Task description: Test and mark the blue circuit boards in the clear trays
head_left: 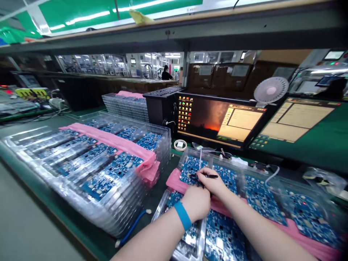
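The person's right hand point(214, 182) is pinching a black pen point(211, 176) between thumb and fingers. The pen is lying almost level across the view, its long axis running left to right, with its tip pointing left, away from the palm, over a blue circuit board point(190, 164). Whether the tip is touching the board is too small to tell. The left hand point(197, 200), a blue band point(182, 216) circling its wrist, is resting just below and beside the right; its fingers are curling out of sight, so I cannot tell what they are gripping. The right hand is the nearer one to the pen. Beneath both hands, a pink strip point(176, 182) is running across the boards in a clear tray. Farther left, a stack of clear trays point(119, 214) is standing, well apart from both hands.
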Available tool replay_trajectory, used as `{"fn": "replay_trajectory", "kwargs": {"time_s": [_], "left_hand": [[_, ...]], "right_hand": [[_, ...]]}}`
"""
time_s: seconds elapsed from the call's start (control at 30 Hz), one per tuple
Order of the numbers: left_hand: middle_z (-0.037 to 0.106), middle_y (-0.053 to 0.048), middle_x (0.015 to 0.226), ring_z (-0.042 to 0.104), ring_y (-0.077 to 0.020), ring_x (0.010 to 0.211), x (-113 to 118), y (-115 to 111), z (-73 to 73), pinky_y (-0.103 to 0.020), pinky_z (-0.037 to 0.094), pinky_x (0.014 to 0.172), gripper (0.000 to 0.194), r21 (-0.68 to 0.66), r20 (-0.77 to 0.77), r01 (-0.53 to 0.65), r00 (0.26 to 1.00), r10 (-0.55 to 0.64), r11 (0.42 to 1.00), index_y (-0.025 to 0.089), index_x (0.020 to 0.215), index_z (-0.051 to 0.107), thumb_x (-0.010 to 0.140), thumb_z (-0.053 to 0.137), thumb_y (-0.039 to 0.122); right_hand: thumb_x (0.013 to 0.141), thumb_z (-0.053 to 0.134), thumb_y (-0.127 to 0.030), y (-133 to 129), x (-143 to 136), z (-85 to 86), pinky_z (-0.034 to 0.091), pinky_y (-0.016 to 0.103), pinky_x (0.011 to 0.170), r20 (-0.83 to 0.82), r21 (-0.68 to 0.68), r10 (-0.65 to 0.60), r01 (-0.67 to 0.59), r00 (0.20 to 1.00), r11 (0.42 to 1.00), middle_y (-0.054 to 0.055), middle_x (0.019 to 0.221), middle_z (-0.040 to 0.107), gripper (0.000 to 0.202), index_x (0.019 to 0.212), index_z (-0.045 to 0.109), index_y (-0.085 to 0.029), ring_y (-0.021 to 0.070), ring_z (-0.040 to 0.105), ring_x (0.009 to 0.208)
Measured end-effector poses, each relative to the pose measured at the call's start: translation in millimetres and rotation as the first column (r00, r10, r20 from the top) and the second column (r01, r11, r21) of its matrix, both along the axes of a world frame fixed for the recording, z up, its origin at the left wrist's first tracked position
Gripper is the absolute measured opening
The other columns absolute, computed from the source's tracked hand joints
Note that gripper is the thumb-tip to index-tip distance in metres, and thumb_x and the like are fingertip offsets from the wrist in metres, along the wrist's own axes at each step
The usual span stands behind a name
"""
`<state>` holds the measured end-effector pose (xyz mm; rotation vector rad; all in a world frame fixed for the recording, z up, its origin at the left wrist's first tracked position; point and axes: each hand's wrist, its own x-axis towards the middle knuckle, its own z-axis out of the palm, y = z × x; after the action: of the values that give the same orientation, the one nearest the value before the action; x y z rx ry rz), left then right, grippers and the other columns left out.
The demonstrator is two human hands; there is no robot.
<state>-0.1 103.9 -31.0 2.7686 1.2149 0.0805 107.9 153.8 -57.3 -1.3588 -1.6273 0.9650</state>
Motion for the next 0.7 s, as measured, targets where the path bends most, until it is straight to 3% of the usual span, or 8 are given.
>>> {"fn": "replay_trajectory", "kwargs": {"time_s": [0.3,0.4,0.6,0.7], "left_hand": [[0.060,-0.015,0.080,0.056,-0.0263,0.076,-1,1,-1.1,-0.039,0.044,0.066,0.025,-0.026,0.025,-0.004,1.000,0.005,1.000,0.007,0.084,0.060,0.079,0.039,0.019],[0.060,-0.014,0.079,0.056,-0.0257,0.076,-2,0,-0.5,-0.039,0.044,0.067,0.024,-0.023,0.032,-0.026,0.999,0.027,0.999,0.008,0.086,0.059,0.079,0.040,0.020],[0.059,-0.011,0.076,0.056,-0.0231,0.073,-4,-1,3.6,-0.036,0.044,0.068,0.020,-0.003,0.043,-0.025,0.999,0.025,1.000,0.011,0.080,0.057,0.080,0.038,0.018],[0.059,-0.009,0.078,0.056,-0.0213,0.075,-4,0,8.5,-0.033,0.044,0.069,0.023,0.007,0.062,-0.053,0.997,0.053,0.999,0.012,0.086,0.054,0.084,0.033,0.020]], "right_hand": [[0.072,0.048,-0.029,-1,-3,1.6,0.038,0.024,0.059,0.045,-0.008,0.029,-0.029,0.999,1.000,0.001,0.067,0.057,0.017,0.070,0.058,-0.015,0.0166,0.051,0.066],[0.072,0.048,-0.028,-5,0,9.1,0.037,0.024,0.059,0.050,0.001,0.001,-0.001,0.999,1.000,0.001,0.066,0.056,0.016,0.068,0.057,-0.016,0.0167,0.050,0.066],[0.075,0.046,-0.033,-35,43,37.6,0.033,0.022,0.052,0.007,-0.019,-0.110,0.110,0.994,0.994,-0.001,0.057,0.051,0.022,0.065,0.054,-0.015,0.0133,0.046,0.056],[0.075,0.048,-0.040,-61,70,42.3,0.025,0.019,0.042,-0.138,-0.135,-0.201,0.183,0.970,0.974,-0.001,0.051,0.047,0.028,0.067,0.053,-0.014,0.0097,0.037,0.045]]}}
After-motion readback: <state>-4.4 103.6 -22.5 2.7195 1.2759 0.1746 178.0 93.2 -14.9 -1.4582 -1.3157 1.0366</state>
